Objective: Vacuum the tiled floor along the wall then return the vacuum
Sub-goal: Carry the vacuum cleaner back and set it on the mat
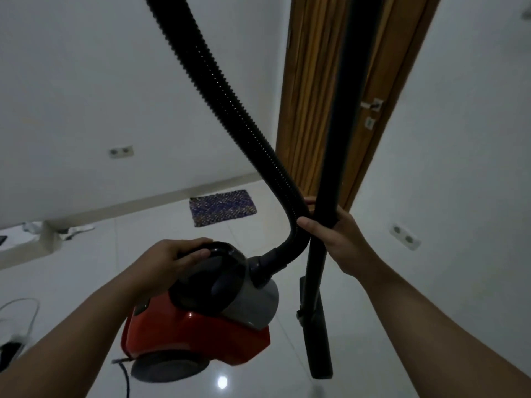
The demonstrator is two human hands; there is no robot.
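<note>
1. The left hand point(169, 262) is wrapped around the black carry handle on top of the red vacuum point(201, 320), which looks lifted off the tiled floor point(359, 297). If that curl of the fingers loosens, the body drops onto the tiles.
2. To the vacuum's right, the right hand point(336, 237) pinches the rigid wand point(330, 168) and the ribbed hose point(230, 104) together — either could slide out and swing.
3. The wand's nozzle hangs low beside the vacuum and could knock the wooden door point(321, 81) beyond it.
4. A cord point(125, 377) trails under the vacuum — a likely snag or trip.
</note>
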